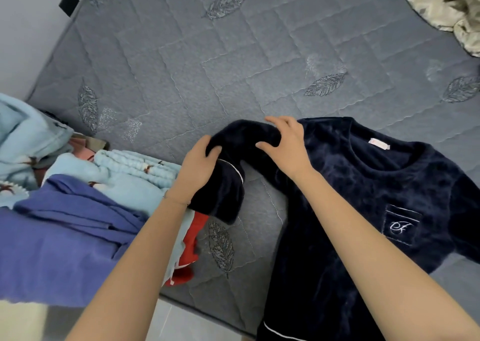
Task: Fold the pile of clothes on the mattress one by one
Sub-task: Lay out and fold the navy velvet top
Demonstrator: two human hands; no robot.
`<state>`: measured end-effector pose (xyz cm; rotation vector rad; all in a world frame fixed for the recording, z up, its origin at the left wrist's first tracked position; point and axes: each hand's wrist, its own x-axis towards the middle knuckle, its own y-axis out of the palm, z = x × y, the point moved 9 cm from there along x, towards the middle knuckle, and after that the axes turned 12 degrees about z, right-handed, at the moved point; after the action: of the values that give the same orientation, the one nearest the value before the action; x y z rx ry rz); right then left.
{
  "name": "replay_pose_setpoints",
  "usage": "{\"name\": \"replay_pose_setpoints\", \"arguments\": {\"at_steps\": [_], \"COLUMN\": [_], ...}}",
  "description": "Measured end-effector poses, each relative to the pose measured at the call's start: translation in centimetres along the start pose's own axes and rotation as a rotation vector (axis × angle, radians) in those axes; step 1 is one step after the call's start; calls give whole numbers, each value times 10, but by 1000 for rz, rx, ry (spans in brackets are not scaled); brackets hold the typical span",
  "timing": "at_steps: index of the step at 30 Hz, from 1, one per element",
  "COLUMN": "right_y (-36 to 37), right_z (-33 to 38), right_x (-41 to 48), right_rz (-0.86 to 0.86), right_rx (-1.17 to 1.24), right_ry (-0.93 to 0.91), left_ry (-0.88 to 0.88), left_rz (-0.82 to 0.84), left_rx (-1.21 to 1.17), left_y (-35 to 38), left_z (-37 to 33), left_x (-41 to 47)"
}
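Note:
A dark navy fleece top (363, 205) lies front up on the grey quilted mattress (233, 62), its neck label toward the far side and a small embroidered pocket on its right chest. Its left sleeve (233, 164) is bent back on itself. My left hand (200, 166) grips the sleeve near the white-piped cuff. My right hand (285, 143) rests on the sleeve's upper part near the shoulder, fingers spread and slightly bent.
A pile of clothes (65, 184) sits at the left: light blue fleece, a purple-blue garment, something red (189, 249) beneath my left forearm. A crumpled beige cloth (449, 8) lies at the far right corner. The mattress edge and pale floor (187, 322) are near me.

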<state>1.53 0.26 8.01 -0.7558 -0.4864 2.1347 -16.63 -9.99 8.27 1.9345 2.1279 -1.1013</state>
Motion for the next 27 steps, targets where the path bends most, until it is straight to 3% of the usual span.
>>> {"name": "replay_pose_setpoints", "arguments": {"at_steps": [5, 8, 10, 17, 23, 27], "right_y": [5, 14, 15, -20, -67, -113], "right_z": [2, -6, -12, -58, -109, -153], "right_x": [-20, -37, -52, -90, -110, -122], "right_rz": [34, 211, 335, 532, 392, -19], "right_rx": [267, 536, 616, 427, 236, 252], "right_ry": [0, 76, 87, 69, 23, 82], "left_ry": [-11, -39, -21, -49, -149, -95], "left_rz": [-24, 42, 71, 139, 206, 249], "left_rx": [-252, -416, -393, -334, -514, -550], "left_y": [1, 31, 53, 134, 199, 241], "left_z": [-14, -30, -49, -104, -119, -142], "left_x": [11, 16, 20, 39, 47, 49]}}
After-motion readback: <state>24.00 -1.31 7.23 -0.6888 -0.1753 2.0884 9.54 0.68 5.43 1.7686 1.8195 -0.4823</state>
